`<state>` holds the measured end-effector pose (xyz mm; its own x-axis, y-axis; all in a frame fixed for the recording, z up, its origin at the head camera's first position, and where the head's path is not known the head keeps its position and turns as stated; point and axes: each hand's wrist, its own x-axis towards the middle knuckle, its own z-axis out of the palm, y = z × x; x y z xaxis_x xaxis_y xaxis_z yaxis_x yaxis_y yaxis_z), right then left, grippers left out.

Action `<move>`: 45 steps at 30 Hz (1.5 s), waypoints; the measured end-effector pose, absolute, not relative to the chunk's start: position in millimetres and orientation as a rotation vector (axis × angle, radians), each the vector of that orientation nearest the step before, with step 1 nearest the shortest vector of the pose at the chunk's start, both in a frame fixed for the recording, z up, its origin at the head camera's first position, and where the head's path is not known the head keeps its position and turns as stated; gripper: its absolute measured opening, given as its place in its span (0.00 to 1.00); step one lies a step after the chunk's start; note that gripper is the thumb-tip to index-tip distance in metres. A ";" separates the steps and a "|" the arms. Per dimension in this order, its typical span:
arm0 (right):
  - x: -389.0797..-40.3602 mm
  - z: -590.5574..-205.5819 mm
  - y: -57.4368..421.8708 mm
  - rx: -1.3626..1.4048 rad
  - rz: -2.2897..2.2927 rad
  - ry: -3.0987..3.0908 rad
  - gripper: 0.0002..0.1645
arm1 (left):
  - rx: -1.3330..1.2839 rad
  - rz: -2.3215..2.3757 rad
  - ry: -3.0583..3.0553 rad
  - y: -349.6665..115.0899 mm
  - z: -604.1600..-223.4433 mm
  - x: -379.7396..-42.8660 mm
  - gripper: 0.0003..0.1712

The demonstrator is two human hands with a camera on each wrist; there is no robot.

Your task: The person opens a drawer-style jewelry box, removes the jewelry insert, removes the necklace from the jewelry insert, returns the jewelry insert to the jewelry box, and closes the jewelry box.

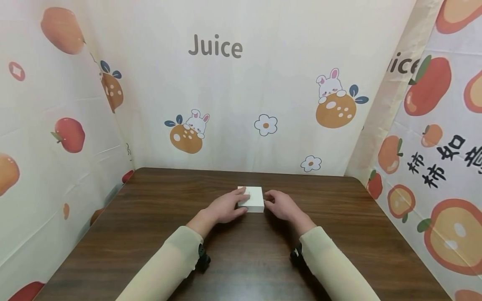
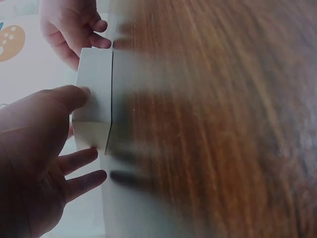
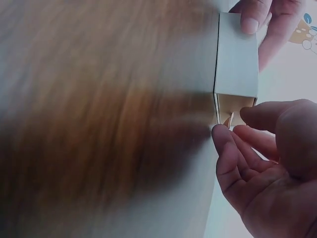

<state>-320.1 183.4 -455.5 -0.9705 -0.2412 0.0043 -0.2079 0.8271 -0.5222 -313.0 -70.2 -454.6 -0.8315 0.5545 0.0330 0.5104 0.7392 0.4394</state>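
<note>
A small white box lies on the brown wooden table. My left hand grips it at the left end, thumb along the near side and fingers over the top; two fingers stretch past the end in the left wrist view. At the right end, my right hand has its thumb and curled fingers around a small thin tab that sticks out of the box. That end shows a beige face in the right wrist view. The fingertips partly hide the tab.
The dark wood-grain table runs out on both sides of the hands, its back edge a little beyond the box. Fruit-patterned cloth hangs behind it and along both sides. Each sleeve cuff has a dark wrist camera under it.
</note>
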 end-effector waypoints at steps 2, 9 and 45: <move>-322.2 -455.8 181.1 -0.350 -0.836 2.948 0.21 | 0.883 0.667 2.840 -69.8 -455.2 -313.7 0.31; -325.0 -455.7 176.6 -0.289 -0.871 2.948 0.15 | 0.877 0.741 2.816 -69.6 -455.5 -313.7 0.30; -333.3 -452.2 168.6 -0.189 -0.642 2.989 0.10 | 0.881 0.786 2.781 -69.5 -456.8 -314.8 0.31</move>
